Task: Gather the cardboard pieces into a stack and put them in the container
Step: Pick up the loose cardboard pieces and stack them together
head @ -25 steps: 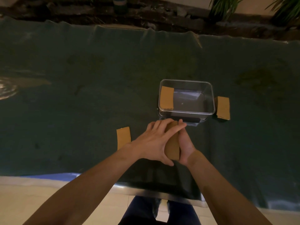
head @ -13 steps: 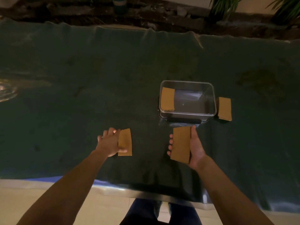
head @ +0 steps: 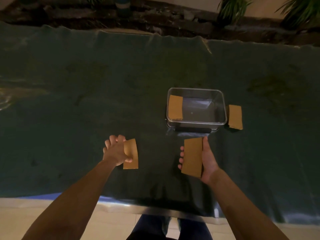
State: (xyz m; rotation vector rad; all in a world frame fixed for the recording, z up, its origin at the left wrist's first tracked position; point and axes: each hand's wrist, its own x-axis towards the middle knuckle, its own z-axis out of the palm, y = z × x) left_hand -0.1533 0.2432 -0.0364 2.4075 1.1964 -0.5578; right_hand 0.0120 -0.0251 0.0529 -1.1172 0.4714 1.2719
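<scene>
Left hand (head: 115,151): a cardboard piece (head: 131,153) is being pinched along its left edge, thumb on top, fingers curled behind; whether the piece is being lifted clear of the dark green cloth (head: 86,101) cannot be told. It is lying just right of the hand, long side running away from the person.

Right hand (head: 207,159): a held stack (head: 192,156) of cardboard is being cradled in the upturned palm, fingertips (head: 181,154) wrapped round its left edge, thumb laid along its right edge. How many pieces are being held cannot be told. The stack is being kept above the cloth, just in front of the container (head: 220,108) and near its dark handle.

Container: clear plastic, standing on the cloth-covered bench. One inner piece (head: 175,107) is lying inside against the left wall. An outer piece (head: 235,116) is lying on the cloth just beside the right wall, apparently touching it.

The two hands are being held well apart. Plants (head: 232,9) and soil are being seen beyond the far bench edge.
</scene>
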